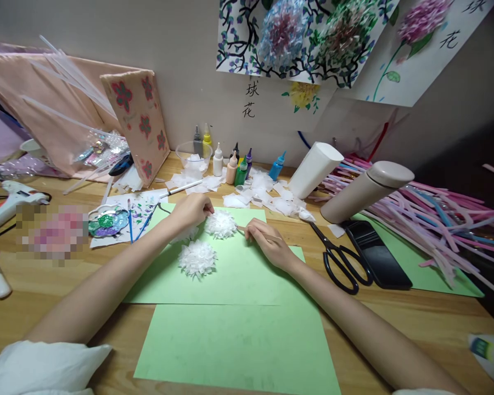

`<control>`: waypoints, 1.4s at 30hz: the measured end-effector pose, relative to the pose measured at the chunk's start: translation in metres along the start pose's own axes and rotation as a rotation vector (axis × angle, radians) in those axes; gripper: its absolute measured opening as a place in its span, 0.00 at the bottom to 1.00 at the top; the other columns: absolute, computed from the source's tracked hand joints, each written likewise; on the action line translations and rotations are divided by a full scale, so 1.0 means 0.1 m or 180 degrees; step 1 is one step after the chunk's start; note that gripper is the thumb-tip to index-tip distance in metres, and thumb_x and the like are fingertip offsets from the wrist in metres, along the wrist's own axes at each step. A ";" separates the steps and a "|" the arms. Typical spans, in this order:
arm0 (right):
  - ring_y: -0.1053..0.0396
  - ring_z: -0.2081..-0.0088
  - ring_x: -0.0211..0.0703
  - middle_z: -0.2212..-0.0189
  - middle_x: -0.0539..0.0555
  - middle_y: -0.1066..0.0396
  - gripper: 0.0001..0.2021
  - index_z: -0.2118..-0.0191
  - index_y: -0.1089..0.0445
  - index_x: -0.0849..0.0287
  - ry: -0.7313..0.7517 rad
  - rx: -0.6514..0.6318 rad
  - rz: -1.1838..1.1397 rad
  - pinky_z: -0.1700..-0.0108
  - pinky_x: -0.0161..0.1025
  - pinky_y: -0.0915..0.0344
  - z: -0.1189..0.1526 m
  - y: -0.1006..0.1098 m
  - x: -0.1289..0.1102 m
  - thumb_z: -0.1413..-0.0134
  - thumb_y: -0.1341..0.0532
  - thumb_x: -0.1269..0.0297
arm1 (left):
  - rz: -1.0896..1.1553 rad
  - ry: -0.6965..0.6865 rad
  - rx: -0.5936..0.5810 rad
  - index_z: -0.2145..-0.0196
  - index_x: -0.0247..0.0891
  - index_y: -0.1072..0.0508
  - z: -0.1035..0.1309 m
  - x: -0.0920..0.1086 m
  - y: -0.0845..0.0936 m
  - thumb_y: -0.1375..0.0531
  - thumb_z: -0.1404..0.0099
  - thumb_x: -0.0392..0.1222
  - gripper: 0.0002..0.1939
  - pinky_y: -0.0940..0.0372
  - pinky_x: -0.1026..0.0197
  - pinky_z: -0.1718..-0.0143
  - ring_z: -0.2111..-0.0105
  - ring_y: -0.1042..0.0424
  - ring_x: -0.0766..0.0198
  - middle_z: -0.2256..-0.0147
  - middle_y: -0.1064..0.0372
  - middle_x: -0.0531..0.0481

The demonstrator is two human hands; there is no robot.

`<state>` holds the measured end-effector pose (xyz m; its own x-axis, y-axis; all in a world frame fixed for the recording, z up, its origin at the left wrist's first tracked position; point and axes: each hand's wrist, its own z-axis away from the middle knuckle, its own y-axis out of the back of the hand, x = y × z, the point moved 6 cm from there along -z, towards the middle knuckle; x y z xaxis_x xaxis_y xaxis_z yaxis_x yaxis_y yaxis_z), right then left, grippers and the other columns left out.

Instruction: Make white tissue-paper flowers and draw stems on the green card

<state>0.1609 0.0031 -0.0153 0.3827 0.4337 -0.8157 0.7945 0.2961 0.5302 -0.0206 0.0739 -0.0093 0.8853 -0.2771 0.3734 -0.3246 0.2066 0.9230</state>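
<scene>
My right hand (265, 241) is closed around a thin wooden stick (274, 237), whose tip reaches the right edge of a white paper flower (221, 225). At that flower's upper left, the fingers of my left hand (194, 211) are pinched together; whatever they hold is too small to make out. A second white paper flower (197, 259) lies nearer to me on the green paper sheet (239, 282). Part of a third white flower (184, 235) shows behind my left forearm.
Scissors (341, 259) and a phone (377, 254) lie at right, before a tilted-looking bottle (364, 189). White paper scraps (259, 189) and small paint bottles (240, 173) stand behind. A paint palette (108, 220) and glue gun (14, 203) are at left.
</scene>
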 end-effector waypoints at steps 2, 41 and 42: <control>0.40 0.70 0.37 0.74 0.50 0.40 0.18 0.73 0.39 0.59 -0.0106 -0.0003 -0.0103 0.66 0.35 0.44 -0.02 0.01 0.02 0.36 0.57 0.61 | 0.0005 0.0007 0.0003 0.70 0.38 0.24 0.00 0.01 0.01 0.44 0.48 0.32 0.10 0.38 0.66 0.69 0.67 0.29 0.62 0.69 0.25 0.50; 0.47 0.83 0.32 0.82 0.48 0.40 0.21 0.78 0.38 0.60 -0.0955 0.0755 -0.1896 0.82 0.31 0.54 0.01 0.12 0.41 0.42 0.51 0.50 | -0.0100 -0.0473 -0.0499 0.62 0.38 0.30 -0.02 -0.31 0.19 0.39 0.51 0.44 0.17 0.41 0.64 0.67 0.65 0.33 0.61 0.63 0.31 0.48; 0.48 0.83 0.32 0.83 0.48 0.40 0.21 0.78 0.38 0.60 -0.0994 0.0856 -0.2000 0.83 0.31 0.55 0.01 0.13 0.45 0.43 0.51 0.50 | -0.0030 -0.0405 -0.0586 0.63 0.38 0.31 -0.01 -0.34 0.18 0.39 0.51 0.45 0.16 0.41 0.65 0.68 0.66 0.33 0.62 0.65 0.31 0.49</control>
<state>0.1890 0.0258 -0.0451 -0.0967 -0.0218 -0.9951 0.9800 0.1727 -0.0990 -0.0563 0.0883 -0.0051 0.8351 -0.3936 0.3843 -0.2398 0.3681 0.8983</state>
